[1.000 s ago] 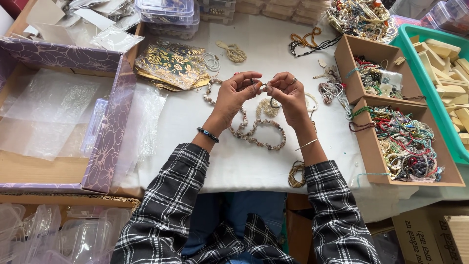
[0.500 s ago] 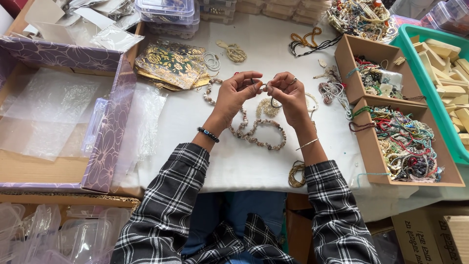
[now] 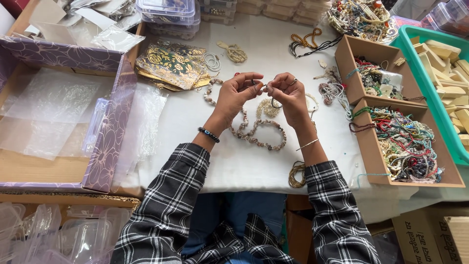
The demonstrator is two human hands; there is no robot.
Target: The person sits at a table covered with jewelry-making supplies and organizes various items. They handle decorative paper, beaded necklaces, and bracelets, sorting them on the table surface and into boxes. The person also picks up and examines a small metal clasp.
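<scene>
Purple, flower-printed card forms the box point(image 3: 105, 142) at the far left, where clear plastic sheets point(image 3: 49, 112) are laid inside. Just beside it, on the white bench point(image 3: 195, 142), a stack of gold-patterned cards point(image 3: 171, 66) is seen, with a coiled white bead string point(image 3: 212, 61) near it. At the middle, the left hand point(image 3: 237, 95) is raised over the bench, its fingertips pinched shut on a small clasp point(image 3: 261, 85); a dark beaded band is worn at that wrist. The clasp is held between both hands, above a shell necklace point(image 3: 259, 134) that is spread in a loop on the bench below. The right hand point(image 3: 290, 95) meets the left, its grip likewise closed on the same small piece; a ring and a thin bangle are worn. What hangs from the clasp cannot be told. Near the bench edge a gold bead coil point(image 3: 296, 174) is laid. Further right, two brown trays point(image 3: 371, 161) are filled with tangled beads, and a green crate point(image 3: 439, 46) of wooden blocks is set at the far right.
</scene>
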